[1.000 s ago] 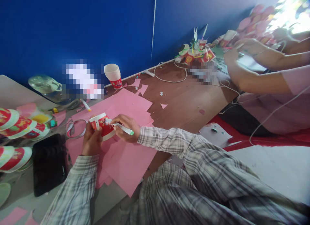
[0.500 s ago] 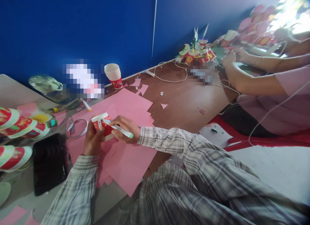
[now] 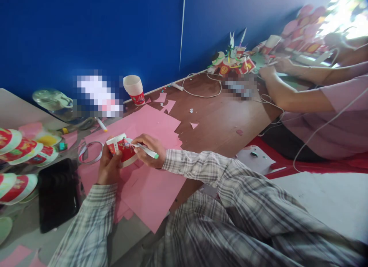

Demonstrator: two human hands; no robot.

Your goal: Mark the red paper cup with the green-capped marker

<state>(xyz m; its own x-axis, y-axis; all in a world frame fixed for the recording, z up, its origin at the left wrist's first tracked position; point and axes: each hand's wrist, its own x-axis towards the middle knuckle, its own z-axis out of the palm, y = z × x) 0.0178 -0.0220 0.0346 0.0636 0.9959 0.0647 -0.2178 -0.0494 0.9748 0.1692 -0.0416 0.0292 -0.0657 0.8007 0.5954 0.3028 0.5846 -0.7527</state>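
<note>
My left hand (image 3: 109, 167) is wrapped round a red and white printed paper cup (image 3: 124, 147), tilted on its side above the table. Between the fingers of my right hand (image 3: 151, 149) is a white marker (image 3: 147, 149) with a green end. The marker's other end points at the cup's side, close to the rim; whether it touches I cannot tell. Beneath both hands lie overlapping sheets of pink paper (image 3: 156, 196). A roll of clear tape (image 3: 90, 152) rests just left of the cup.
Left of me are a black tablet (image 3: 58, 196) and stacked paper cups (image 3: 43, 154). More nested cups (image 3: 135, 91) stand by the blue wall, near another marker (image 3: 101, 124). A white cable (image 3: 201, 96) loops across the table. At the right, a co-worker's hands (image 3: 268, 72) work near decorated cups (image 3: 230, 65).
My left hand has turned the cup slightly, so more of its printed side shows. The marker in my right hand has shifted a little relative to it. The co-worker's hands have moved slightly.
</note>
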